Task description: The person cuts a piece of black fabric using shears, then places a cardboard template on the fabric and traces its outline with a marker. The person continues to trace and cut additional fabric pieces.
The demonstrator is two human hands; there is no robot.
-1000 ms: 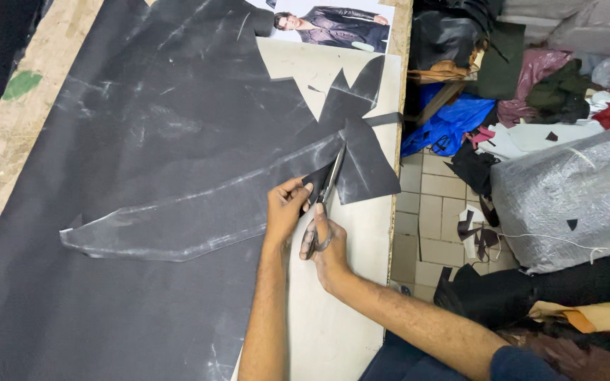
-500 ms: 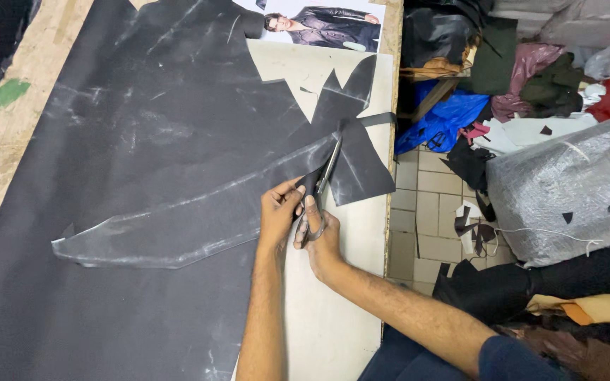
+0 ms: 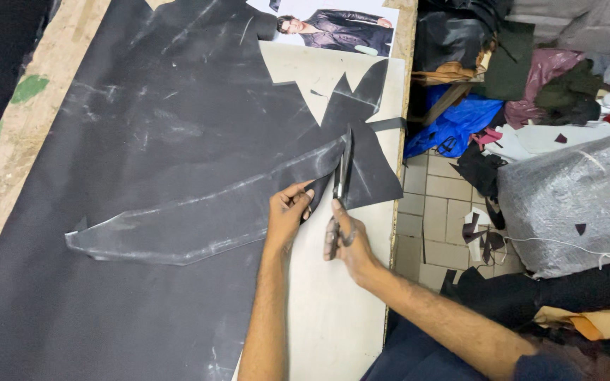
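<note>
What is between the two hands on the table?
In the head view, the cut edge of the black sheet and a strip of bare pale tabletop lie between the left hand and the right hand, which holds the scissors.

A large sheet of black leather (image 3: pixel 128 127) lies flat across the left and centre of the frame, its matte surface streaked with pale chalky scuffs and its right edge cut into jagged points near the upper centre. On top of it, running from left of centre up toward the middle, lies a long, curved, translucent pattern template (image 3: pixel 199 212), pointed at its left end and narrowing to the upper right. A pair of dark-handled scissors (image 3: pixel 340 187) stands nearly vertical just right of centre, blades pointing up along the template's upper right tip, over a dark triangular flap of the leather.
</note>
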